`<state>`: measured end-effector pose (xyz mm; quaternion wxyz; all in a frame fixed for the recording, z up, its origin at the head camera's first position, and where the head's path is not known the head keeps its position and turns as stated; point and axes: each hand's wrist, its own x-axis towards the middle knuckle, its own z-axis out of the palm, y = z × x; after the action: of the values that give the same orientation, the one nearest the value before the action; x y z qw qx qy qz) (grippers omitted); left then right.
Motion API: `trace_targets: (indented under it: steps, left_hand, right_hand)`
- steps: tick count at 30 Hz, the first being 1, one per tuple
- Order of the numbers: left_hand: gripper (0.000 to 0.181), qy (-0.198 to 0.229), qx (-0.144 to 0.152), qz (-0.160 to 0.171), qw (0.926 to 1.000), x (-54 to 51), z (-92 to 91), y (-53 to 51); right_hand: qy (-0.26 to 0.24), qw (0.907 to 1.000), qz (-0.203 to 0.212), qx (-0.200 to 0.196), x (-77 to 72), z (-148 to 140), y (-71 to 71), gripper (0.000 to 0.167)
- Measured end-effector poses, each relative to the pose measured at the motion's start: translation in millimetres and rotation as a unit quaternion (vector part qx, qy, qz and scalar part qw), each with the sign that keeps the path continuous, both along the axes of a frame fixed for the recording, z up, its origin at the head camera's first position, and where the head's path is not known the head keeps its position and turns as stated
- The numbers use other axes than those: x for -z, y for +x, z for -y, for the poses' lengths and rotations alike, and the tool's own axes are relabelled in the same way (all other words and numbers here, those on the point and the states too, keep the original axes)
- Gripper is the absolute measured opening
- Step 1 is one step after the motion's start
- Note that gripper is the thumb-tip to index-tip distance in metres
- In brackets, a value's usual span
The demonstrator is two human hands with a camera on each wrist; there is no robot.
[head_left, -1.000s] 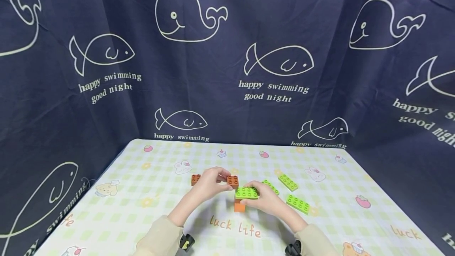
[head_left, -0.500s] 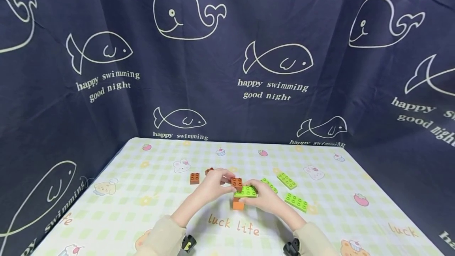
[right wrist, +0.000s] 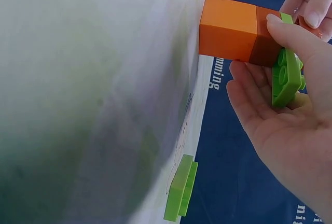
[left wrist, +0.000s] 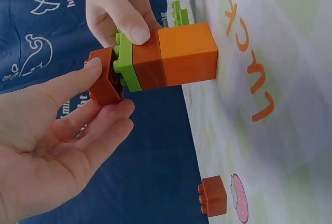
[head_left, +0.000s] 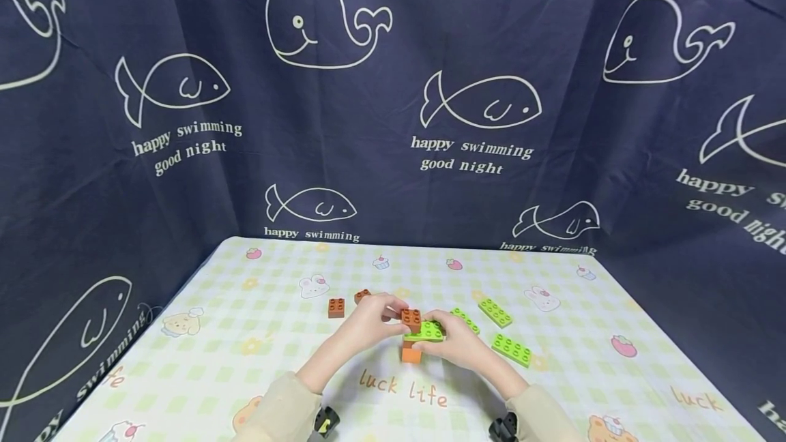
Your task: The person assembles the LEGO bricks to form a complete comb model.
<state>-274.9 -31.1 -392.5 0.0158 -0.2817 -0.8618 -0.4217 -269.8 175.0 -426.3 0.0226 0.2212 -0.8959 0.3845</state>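
Note:
An orange block (left wrist: 189, 54) stands on the table with a brown brick (left wrist: 149, 60) on it and a green brick (right wrist: 286, 79) on top, overhanging to the right. My left hand (head_left: 367, 321) pinches another brown brick (head_left: 411, 319) between thumb and fingers, over the left end of the green one. In the left wrist view that held brick (left wrist: 106, 77) is slightly tilted against the green studs. My right hand (head_left: 457, 337) grips the stack from the right; in the right wrist view its thumb lies on the lower brown brick and its fingers are behind.
Two brown bricks, one at the left (head_left: 336, 307) and one behind my left hand (head_left: 362, 295), lie on the checked tablecloth (head_left: 245, 333). Green bricks lie to the right: a back one (head_left: 495, 312), a front one (head_left: 512, 349) and one partly behind my right hand (head_left: 464, 320).
My left hand has moved right with its brown brick, from beside the green brick to over its left end. My right hand has stayed on the stack.

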Motion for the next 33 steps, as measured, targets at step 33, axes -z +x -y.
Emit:
trace_targets:
  steps: [33]
  left_hand:
    - [0.033, -0.037, 0.021, -0.045, 0.9981, 5.3, -4.7, -3.3]
  right_hand:
    - [0.015, 0.9999, -0.001, -0.005, -1.4, -0.1, 0.4, 0.041]
